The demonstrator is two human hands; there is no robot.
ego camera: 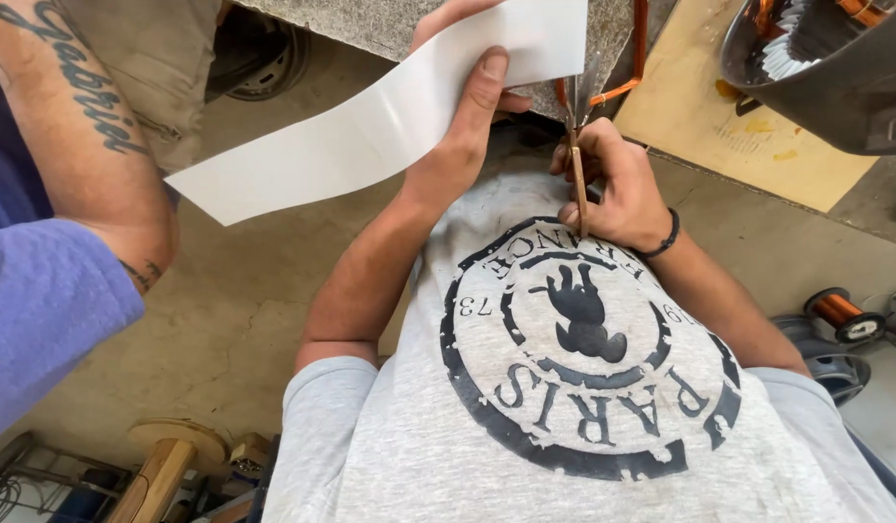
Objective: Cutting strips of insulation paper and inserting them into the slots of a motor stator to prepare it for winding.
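Note:
My left hand (pixel 464 116) grips a long white strip of paper-like sheet (pixel 370 126), thumb on top, with the strip running down to the left. My right hand (pixel 612 184) is closed on a pair of scissors (pixel 577 136) with orange-brown handles. Their blades point up at the strip's right edge beside my left thumb. Both hands are held close in front of my chest, over my grey printed T-shirt (pixel 583 407).
Another person's tattooed arm (pixel 80 145) in a purple sleeve is at the left. A speckled stone bench edge (pixel 370 24) and a wooden board (pixel 719 126) lie ahead. A dark round housing with copper windings (pixel 825 58) is top right. Copper wire spools (pixel 840 312) stand on the concrete floor.

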